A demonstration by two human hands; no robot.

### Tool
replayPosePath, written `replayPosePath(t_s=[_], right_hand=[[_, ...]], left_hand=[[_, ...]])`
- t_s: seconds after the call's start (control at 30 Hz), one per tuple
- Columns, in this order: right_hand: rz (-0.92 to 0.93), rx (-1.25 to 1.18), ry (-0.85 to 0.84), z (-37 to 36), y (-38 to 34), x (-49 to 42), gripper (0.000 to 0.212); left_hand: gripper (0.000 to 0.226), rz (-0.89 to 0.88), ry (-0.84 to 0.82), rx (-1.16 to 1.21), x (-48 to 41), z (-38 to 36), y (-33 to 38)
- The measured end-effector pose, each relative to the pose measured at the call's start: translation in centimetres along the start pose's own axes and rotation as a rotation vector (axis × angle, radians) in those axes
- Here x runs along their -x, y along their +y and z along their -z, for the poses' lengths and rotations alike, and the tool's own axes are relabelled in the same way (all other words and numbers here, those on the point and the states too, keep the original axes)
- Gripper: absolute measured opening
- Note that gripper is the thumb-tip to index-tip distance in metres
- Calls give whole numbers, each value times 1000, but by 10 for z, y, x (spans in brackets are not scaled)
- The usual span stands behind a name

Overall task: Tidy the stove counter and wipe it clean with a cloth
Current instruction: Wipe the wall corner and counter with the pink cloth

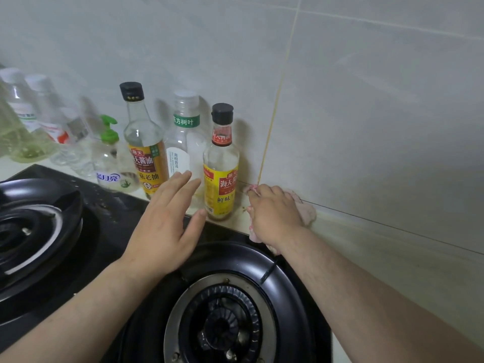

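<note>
Cloth (305, 212), gripped by your right hand (275, 216), presses the worktop (361, 252). Left hand (165, 226) hovers open at the soy bottle's (221, 166) eight o'clock, probably to shift it

A wall (366, 100) of pale grey tiles rises ahead of me, split by a yellowed grout line (277, 95) running upward. Along its foot runs a thin dark line (392, 226), perhaps a crack. Below me sits a black burner (222, 323); a second burner (31, 226) lies to my left.
</note>
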State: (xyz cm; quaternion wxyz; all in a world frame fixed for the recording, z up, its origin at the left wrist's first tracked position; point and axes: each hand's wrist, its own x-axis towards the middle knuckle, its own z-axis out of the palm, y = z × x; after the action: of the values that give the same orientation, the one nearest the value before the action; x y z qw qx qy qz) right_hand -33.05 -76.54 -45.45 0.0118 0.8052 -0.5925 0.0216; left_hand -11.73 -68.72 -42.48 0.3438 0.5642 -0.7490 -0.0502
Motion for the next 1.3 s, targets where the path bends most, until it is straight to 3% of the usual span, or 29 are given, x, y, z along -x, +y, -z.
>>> replayPosePath(t_s=[0.33,0.53,0.73,0.9,0.97,1.07,1.3], right_hand=[[-49,-32,-9,4,35,31,73],[-87,-75,-21,2,87,59,59],[-174,-534,242,38,139,109,34],[-299,-325,364,48,226,165,45],[-388,-212,321,37,250,193,40],[-309,-96,163,5,259,225,46],[-357,-365,67,-14,264,249,60]], left_hand=[[59,-87,-43,35,-6,-9,27],[56,-107,-41,81,1,-13,47],[59,-79,-96,98,6,-24,84],[59,-124,-128,145,9,-42,117],[58,-145,-145,150,13,-49,126],[56,-161,-174,158,19,-63,139],[53,-209,-294,153,23,-76,157]])
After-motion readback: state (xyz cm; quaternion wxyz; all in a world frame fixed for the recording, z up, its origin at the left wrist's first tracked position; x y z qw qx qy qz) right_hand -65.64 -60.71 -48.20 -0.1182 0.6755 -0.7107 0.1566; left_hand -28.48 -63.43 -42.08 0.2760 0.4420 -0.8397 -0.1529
